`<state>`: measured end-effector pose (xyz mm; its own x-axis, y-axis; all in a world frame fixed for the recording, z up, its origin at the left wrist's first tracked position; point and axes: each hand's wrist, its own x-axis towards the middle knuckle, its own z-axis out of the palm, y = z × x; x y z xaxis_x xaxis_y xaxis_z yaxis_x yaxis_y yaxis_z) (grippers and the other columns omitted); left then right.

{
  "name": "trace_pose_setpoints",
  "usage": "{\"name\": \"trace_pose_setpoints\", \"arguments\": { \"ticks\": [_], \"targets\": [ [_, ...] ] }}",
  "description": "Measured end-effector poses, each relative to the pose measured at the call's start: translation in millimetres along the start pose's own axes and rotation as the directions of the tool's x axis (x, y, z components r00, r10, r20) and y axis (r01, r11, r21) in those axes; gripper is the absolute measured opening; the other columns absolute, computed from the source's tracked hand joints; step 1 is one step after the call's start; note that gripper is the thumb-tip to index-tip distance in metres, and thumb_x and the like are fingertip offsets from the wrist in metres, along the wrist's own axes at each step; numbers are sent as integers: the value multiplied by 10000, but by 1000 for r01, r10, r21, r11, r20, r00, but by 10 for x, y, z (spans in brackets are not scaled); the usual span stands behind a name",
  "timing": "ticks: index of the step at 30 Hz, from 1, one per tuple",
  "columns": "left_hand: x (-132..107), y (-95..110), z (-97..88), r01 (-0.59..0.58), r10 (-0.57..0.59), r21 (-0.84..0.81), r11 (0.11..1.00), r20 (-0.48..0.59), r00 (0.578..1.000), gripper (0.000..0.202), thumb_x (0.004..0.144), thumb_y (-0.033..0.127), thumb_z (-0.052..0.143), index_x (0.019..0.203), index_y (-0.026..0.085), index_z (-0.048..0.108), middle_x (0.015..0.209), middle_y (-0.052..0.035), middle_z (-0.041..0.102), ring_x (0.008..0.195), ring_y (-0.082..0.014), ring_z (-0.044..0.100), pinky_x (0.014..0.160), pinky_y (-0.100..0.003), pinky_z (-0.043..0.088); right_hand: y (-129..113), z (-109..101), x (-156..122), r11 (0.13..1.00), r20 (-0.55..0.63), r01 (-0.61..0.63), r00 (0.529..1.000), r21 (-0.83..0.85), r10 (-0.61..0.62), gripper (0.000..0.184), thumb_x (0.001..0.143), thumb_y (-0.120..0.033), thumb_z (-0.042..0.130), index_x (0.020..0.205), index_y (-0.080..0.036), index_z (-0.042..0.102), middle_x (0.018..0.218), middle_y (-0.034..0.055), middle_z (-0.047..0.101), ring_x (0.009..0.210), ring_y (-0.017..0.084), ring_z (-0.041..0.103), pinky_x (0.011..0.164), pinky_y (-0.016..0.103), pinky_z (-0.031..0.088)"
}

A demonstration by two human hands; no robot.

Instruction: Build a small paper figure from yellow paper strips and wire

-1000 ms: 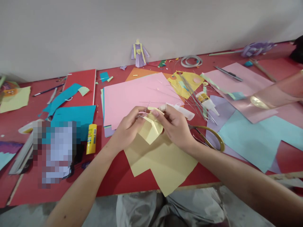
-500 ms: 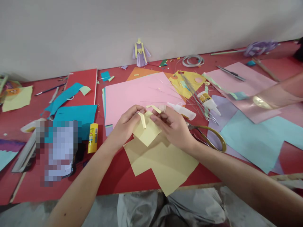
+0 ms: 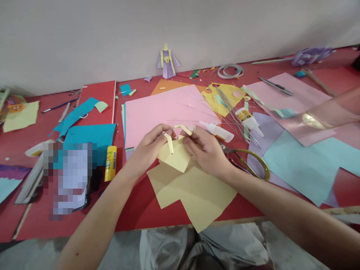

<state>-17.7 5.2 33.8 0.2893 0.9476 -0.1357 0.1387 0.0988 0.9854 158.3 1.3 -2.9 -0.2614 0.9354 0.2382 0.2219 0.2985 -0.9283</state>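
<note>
My left hand [image 3: 146, 150] and my right hand [image 3: 206, 152] meet over the red table [image 3: 135, 213], both pinching a small pale yellow paper piece [image 3: 176, 155] with narrow folded strips sticking up at its top. The fingers of both hands are closed on it. Under it lies a larger pale yellow sheet [image 3: 194, 195] with a stepped edge, reaching the table's near edge. A pink sheet [image 3: 163, 108] lies just beyond my hands.
Scissors [image 3: 247, 161] and two glue bottles [image 3: 218, 131] lie right of my hands, with thin wires [image 3: 233, 116]. A yellow glue stick [image 3: 110, 163] and teal paper [image 3: 87, 137] sit left. A paper doll [image 3: 167, 62] stands by the wall. Another person's arm [image 3: 329, 112] reaches in at right.
The yellow piece has been turned and lowered slightly between my hands, and a thin strip now stands free at its top. The view shifted a little.
</note>
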Motion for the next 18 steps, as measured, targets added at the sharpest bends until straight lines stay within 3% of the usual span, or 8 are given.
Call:
{"name": "trace_pose_setpoints", "arguments": {
  "ticks": [5, 11, 18],
  "targets": [
    [-10, 15, 32, 71, -68, -57, 996, 55, 996, 149, 964, 308, 475, 902, 192, 546, 743, 30, 500, 622, -70, 467, 538, -165, 367, 2, 0, 13, 995, 7, -15, 1000, 96, 15, 137, 863, -91, 445, 863, -204, 523, 744, -13, 537, 737, 137, 528, 631, 258, 403],
    [-15, 11, 50, 41, -36, -57, 998, 85, 996, 154, 975, 291, 470, 888, 186, 542, 691, 45, 523, 569, -60, 514, 515, -157, 412, 20, -2, 22, 995, -32, 33, 999, 96, -30, 156, 881, -94, 449, 888, -213, 551, 846, 7, 593, 829, 153, 562, 721, 277, 435],
    [-6, -27, 16, -33, 25, 114, 993, 73, 997, 159, 979, 308, 472, 885, 201, 543, 743, 43, 547, 658, -64, 548, 591, -150, 437, 16, 1, 38, 995, -61, 72, 996, 73, -67, 130, 882, -101, 482, 852, -216, 535, 830, -10, 589, 770, 132, 538, 688, 261, 413]
  ]
}}
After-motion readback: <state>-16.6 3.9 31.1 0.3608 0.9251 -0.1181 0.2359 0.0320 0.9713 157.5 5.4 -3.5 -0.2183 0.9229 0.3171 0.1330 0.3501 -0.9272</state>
